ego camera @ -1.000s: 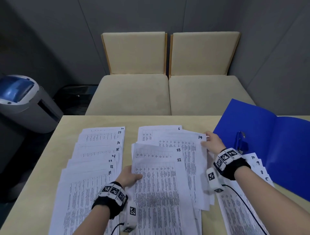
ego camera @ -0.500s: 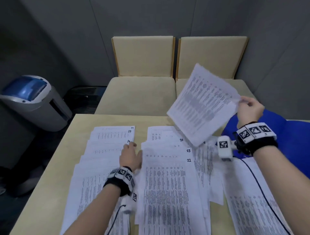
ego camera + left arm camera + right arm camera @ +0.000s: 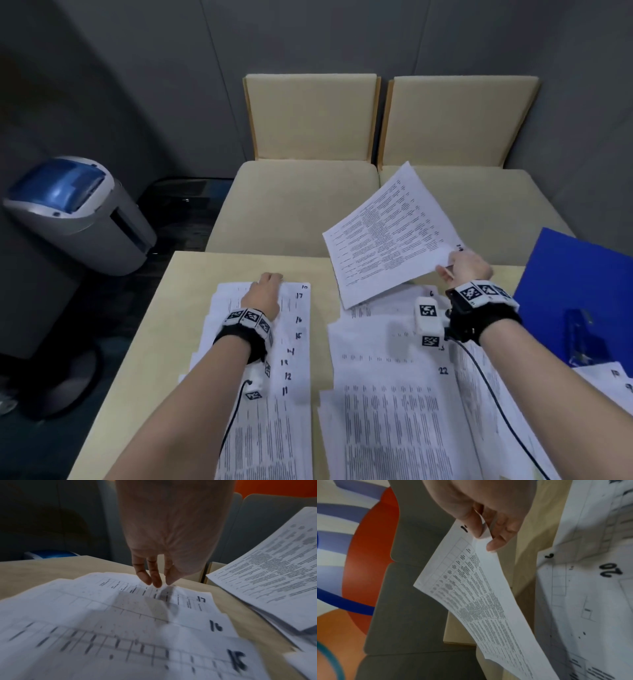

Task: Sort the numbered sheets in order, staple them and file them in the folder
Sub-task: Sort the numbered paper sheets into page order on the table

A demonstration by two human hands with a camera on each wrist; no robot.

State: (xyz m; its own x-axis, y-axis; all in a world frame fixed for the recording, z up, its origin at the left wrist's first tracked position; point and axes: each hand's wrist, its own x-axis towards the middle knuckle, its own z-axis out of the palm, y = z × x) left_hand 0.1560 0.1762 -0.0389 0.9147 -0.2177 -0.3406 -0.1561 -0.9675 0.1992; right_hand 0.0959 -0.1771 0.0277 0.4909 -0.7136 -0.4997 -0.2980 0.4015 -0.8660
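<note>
My right hand (image 3: 460,265) pinches the corner of one printed sheet (image 3: 387,233) and holds it tilted in the air above the middle stack; the right wrist view shows thumb and fingers (image 3: 494,543) clamped on that corner. My left hand (image 3: 265,291) reaches to the far end of the left fanned pile (image 3: 294,342), numbered 11 to 17, its straight fingertips (image 3: 154,580) touching the top edge of sheet 17. The middle stack (image 3: 394,411) shows 22 on top. An open blue folder (image 3: 582,294) lies at the right with a blue stapler (image 3: 579,335) on it.
The wooden table (image 3: 191,308) has two beige chairs (image 3: 308,171) behind it. A grey and blue bin (image 3: 75,212) stands on the floor to the left. More numbered sheets (image 3: 616,387) lie at the right edge below the folder.
My right hand lifted sheet 19 off the middle stack and now holds it lower. My left hand moved from the middle stack's edge to the far end of the left pile.
</note>
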